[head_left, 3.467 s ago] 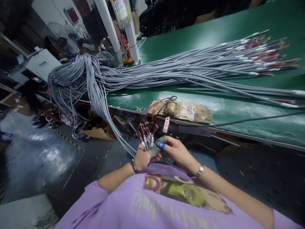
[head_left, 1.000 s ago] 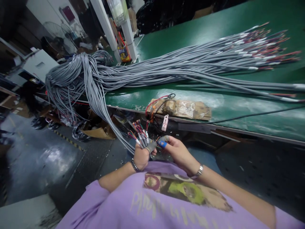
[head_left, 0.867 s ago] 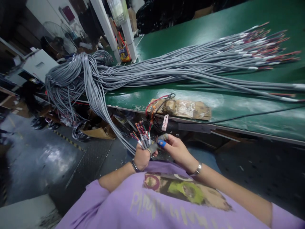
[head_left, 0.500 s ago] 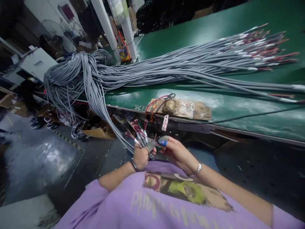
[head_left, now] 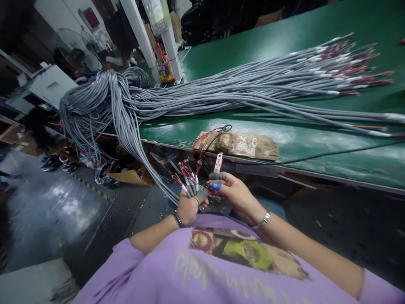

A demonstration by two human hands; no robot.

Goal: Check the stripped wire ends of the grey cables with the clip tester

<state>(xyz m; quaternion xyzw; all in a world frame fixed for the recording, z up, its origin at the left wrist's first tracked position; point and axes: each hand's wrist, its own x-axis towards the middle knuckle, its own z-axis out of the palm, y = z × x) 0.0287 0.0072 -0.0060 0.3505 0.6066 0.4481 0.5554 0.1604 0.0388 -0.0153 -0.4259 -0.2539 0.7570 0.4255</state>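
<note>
My left hand (head_left: 187, 209) is wrapped round a bundle of grey cables (head_left: 191, 188). Their stripped, coloured wire ends (head_left: 186, 169) fan out above the fist, and a few thin wires (head_left: 215, 196) stick out on its right side. Close by on the right is my right hand (head_left: 238, 195), with its thumb and index finger drawn together in a pinch beside those thin wires. Blue tape (head_left: 216, 185) covers the thumb tip and grey wrapping the index finger. What lies between these fingertips is too small to make out.
A long pile of grey cables (head_left: 202, 96) lies across the green table (head_left: 316, 147) and hangs over its left edge. Cardboard (head_left: 249, 145) with red and black leads sits at the front edge, a pale pink tag (head_left: 218, 162) hanging beside it. Below left stands an open carton (head_left: 134, 173).
My right hand has moved slightly up and away from the left fist, and its index finger has lifted. The left hand still grips the cable bundle, nearly in place.
</note>
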